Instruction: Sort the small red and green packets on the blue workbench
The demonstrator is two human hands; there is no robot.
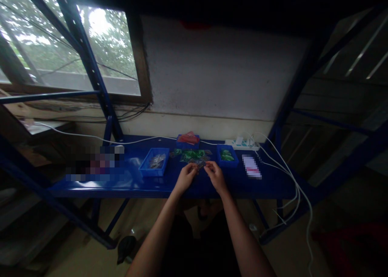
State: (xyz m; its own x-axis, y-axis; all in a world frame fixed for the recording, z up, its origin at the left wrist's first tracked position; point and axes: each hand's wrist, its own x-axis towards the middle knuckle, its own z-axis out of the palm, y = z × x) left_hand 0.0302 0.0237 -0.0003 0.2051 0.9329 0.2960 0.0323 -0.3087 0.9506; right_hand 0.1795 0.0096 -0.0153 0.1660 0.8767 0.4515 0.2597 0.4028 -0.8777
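Observation:
My left hand [188,173] and my right hand [214,172] are closed in a pinch on the two sides of a small clear plastic bag [200,165], held just above the blue shelf top. What is inside the bag is too small to make out. Right behind my hands lie several small green packets [191,154] in a loose row. To the left stands a blue bin [147,172] with clear packets [157,160] in it. On the right, a smaller blue bin [228,163] contains green packets [226,155].
A blue bin with red plastic bags [188,138] stands at the back. A power strip [242,143] with white cables [291,173] lies at the back right, near a phone [251,166]. Blurred items [97,163] lie at the left. Blue posts [91,66] frame the shelf.

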